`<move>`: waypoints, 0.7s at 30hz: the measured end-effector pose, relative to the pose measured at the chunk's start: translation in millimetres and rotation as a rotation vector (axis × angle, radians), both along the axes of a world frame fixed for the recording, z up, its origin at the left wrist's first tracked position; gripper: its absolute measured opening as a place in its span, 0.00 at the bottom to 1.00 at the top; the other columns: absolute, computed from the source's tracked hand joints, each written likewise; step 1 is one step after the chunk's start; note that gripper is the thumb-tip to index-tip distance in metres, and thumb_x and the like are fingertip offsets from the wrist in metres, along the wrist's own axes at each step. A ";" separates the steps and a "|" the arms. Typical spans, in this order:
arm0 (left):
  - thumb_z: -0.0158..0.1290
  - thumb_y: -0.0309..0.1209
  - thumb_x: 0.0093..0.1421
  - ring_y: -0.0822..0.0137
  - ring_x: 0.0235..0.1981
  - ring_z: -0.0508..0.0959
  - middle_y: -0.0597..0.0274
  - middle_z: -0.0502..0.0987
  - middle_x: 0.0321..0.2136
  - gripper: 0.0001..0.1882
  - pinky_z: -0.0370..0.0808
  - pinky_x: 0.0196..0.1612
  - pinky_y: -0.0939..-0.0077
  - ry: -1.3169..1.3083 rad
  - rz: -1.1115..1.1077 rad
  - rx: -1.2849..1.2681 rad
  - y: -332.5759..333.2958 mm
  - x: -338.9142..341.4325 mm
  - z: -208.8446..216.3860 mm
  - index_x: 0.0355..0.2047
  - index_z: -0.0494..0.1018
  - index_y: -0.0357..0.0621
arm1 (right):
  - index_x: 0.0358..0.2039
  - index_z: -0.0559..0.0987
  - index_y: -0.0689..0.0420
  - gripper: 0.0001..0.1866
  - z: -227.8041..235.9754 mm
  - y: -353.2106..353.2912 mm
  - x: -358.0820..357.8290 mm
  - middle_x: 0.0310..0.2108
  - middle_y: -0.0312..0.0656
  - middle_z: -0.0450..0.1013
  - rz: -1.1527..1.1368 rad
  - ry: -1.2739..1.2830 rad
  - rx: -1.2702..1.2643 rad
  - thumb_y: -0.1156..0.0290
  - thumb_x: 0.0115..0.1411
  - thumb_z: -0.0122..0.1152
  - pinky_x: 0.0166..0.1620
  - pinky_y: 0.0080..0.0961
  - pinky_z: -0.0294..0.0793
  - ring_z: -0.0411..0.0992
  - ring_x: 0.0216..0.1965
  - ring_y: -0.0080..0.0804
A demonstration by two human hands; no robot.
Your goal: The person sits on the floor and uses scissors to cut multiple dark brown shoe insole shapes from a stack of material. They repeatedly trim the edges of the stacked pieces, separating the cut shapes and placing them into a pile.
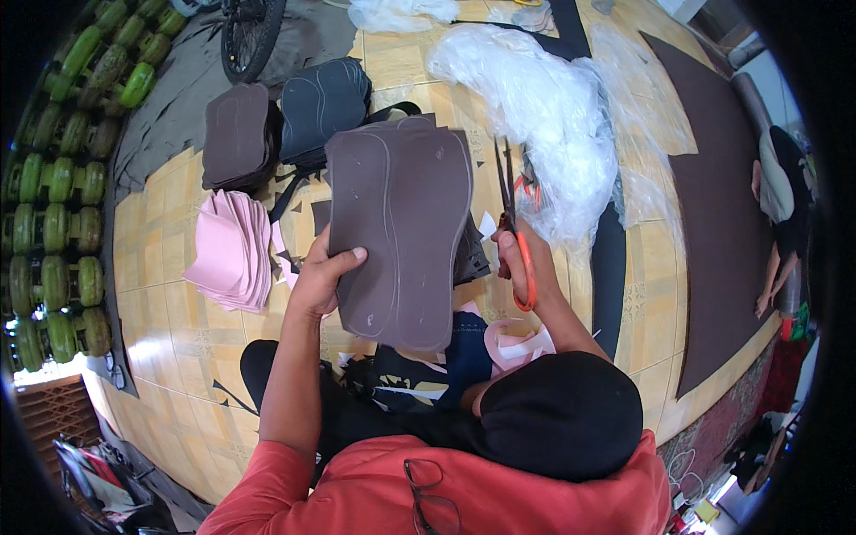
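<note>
My left hand [325, 275] grips a dark brown sheet [397, 241] by its left edge, thumb on top, fingers hidden beneath. Pale drawn lines on the sheet trace long, curved sole-like outlines; its right edge is wavy. To the right, my right hand [526, 259] is closed around scissors [513, 209] with orange handles. Their dark blades point away from me, slightly parted and apart from the sheet. Dark cut pieces [473, 254] show partly behind the sheet. A second orange-handled tool [530, 187] lies beside the clear plastic, its kind unclear.
Beyond the sheet lie a brown stack [239, 134] and a black stack [325, 102] of marked pieces. A pink stack [230, 254] sits at left, with scraps around. Crumpled clear plastic [535, 116] covers floor at right; a large dark sheet [727, 259] lies farther right, near another person [780, 196].
</note>
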State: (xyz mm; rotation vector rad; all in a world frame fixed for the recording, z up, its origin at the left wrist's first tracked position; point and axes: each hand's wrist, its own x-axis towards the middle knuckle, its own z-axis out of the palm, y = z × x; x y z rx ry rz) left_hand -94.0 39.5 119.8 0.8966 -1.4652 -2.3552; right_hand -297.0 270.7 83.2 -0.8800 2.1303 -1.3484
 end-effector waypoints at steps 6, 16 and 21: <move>0.56 0.22 0.51 0.65 0.49 0.73 0.57 0.75 0.48 0.32 0.66 0.56 0.72 -0.092 -0.091 -0.004 5.2 5.2 2.1 0.59 0.65 0.35 | 0.40 0.72 0.62 0.24 1.5 0.1 -1.5 0.28 0.43 0.70 0.065 0.039 0.031 0.50 0.65 0.46 0.29 0.26 0.71 0.70 0.23 0.29; 0.58 0.26 0.49 0.64 0.50 0.73 0.56 0.75 0.49 0.35 0.65 0.57 0.72 -0.164 -0.182 -0.048 0.1 4.8 -0.9 0.60 0.64 0.35 | 0.28 0.68 0.63 0.21 10.0 5.4 -4.2 0.21 0.51 0.68 0.071 0.118 -0.010 0.55 0.63 0.55 0.31 0.37 0.67 0.67 0.23 0.46; 0.58 0.28 0.48 0.65 0.52 0.71 0.55 0.73 0.51 0.38 0.63 0.58 0.74 -0.114 -0.165 -0.080 -12.7 10.5 -0.5 0.61 0.62 0.36 | 0.24 0.69 0.61 0.21 9.6 10.5 -4.4 0.13 0.39 0.63 0.108 -0.132 0.045 0.55 0.64 0.51 0.22 0.32 0.65 0.64 0.16 0.31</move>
